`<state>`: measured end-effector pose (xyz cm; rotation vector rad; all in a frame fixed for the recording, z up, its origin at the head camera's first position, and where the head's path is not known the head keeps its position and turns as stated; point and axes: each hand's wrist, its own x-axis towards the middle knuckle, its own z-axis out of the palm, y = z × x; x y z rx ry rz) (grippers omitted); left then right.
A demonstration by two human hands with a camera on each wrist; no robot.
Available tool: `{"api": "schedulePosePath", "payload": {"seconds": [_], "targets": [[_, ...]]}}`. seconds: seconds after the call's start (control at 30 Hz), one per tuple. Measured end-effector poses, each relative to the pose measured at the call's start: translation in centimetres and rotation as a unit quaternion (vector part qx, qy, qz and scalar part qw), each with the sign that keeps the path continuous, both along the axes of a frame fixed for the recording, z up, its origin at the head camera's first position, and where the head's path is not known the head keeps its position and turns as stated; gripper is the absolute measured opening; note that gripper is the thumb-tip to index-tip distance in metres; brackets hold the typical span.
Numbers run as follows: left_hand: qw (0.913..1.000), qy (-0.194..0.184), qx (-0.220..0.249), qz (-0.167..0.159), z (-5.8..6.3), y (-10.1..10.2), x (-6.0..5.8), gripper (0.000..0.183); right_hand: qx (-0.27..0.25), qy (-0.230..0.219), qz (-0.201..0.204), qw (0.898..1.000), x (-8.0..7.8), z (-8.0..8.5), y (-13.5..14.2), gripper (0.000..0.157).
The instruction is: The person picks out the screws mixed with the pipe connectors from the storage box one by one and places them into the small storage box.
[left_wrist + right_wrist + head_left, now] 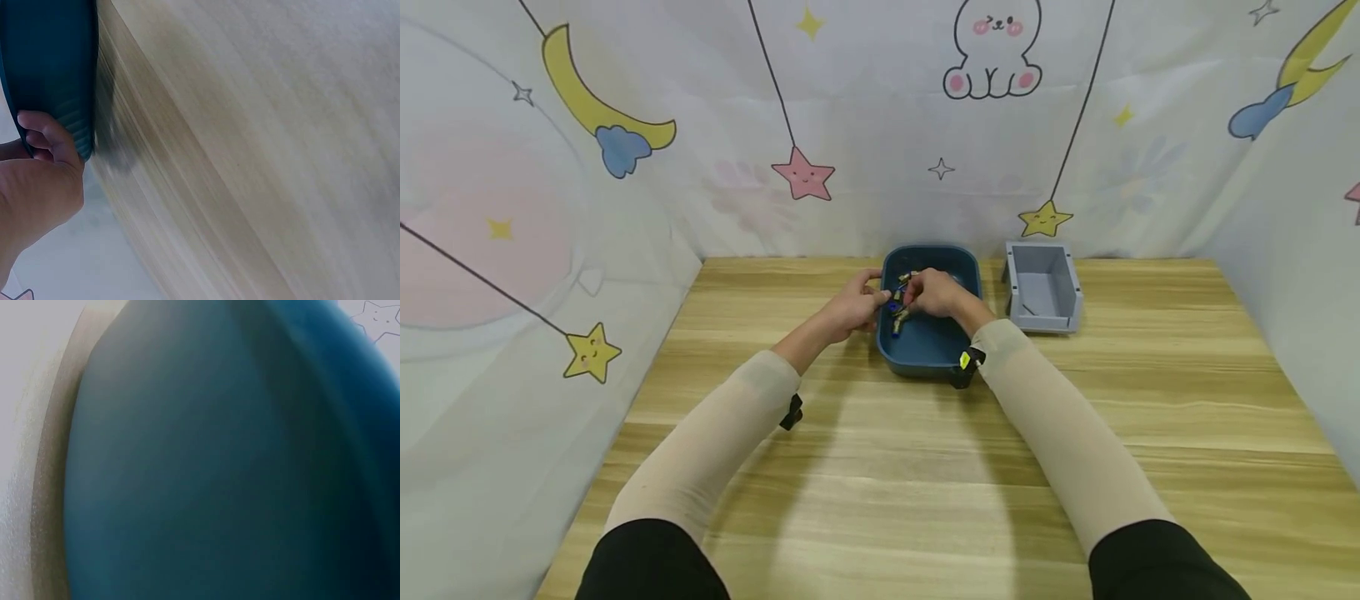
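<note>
A dark blue plastic bin (928,354) stands at the back middle of the table, with several small brass fittings with blue ends (897,321) along its left side. My left hand (852,307) grips the bin's left rim, thumb over the edge and fingers against the outer wall. In the left wrist view this hand (47,172) is curled at the bin's wall (47,62). My right hand (938,293) reaches into the bin and pinches a small brass fitting with its fingertips. The right wrist view shows only the blurred bin wall (187,462), with the fingers out of sight.
A grey open-front plastic bin (1045,325) stands just right of the blue bin, with a thin dark piece inside it. The wooden table (880,483) meets a printed cloth backdrop (880,117) behind both bins. Cloth also hangs along the left and right sides.
</note>
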<state>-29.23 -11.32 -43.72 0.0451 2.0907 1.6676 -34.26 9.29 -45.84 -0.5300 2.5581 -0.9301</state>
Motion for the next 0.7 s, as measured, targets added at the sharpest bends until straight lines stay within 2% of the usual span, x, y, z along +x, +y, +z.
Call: {"api": "schedulePosePath", "payload": {"seconds": [0.13, 0.7], "targets": [[1.0, 0.002, 0.003, 0.002, -0.04, 0.0, 0.14, 0.054, 0.006, 0.006, 0.01, 1.0, 0.14, -0.05, -0.13, 0.003], [1.0, 0.003, 0.004, 0.006, -0.15, 0.0, 0.05, 0.054, 0.033, 0.028, 0.045, 0.998, 0.34, 0.16, -0.32, 0.01]]}}
